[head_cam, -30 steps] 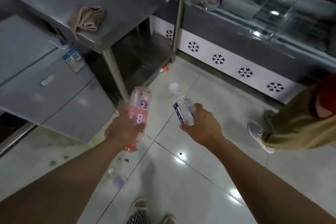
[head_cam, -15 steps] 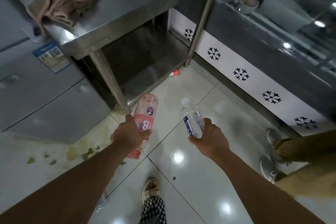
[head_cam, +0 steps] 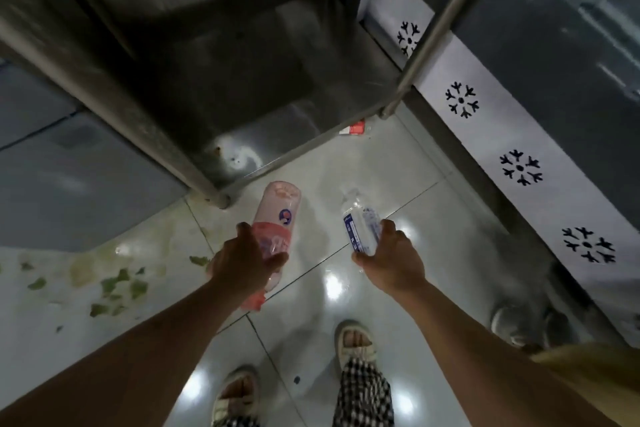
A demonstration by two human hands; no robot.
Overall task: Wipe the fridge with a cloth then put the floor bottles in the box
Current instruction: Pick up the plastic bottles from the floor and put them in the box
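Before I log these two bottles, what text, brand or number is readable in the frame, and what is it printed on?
No text can be read with confidence.
Pink bottle in the left hand: round blue and white logo and pale lettering on the pink label, too blurred to read.
Clear bottle in the right hand: blue label with white print, too small to read.
White panel: black snowflake signs only, no words.
Red and white wrapper on the floor: print unreadable.
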